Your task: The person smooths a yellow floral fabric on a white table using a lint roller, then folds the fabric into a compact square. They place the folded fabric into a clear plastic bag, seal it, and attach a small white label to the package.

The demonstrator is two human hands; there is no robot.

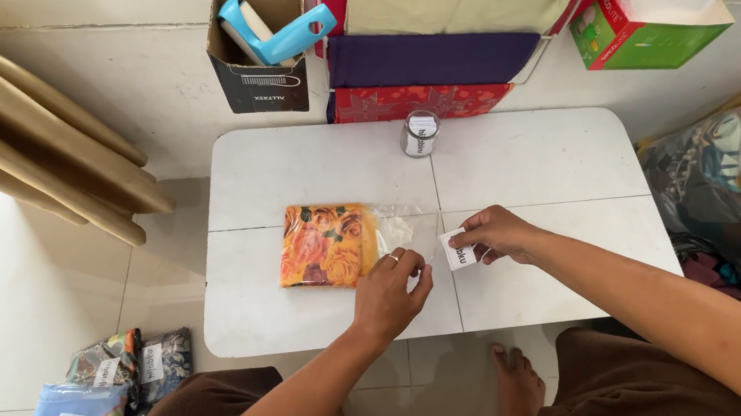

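Orange floral cloth packet [327,244] in clear bag, lying flat, long axis running leftward from left hand [389,292], pinching bag's edge. Right hand [495,234] gripping small white label [459,251].

A low white desk [518,158] stands on a pale tiled floor [15,287] against a cream wall [150,84]. Daylight brightens the tiles at left, where wooden slats [12,133] lean. Folded fabrics [436,54] hang behind the desk.
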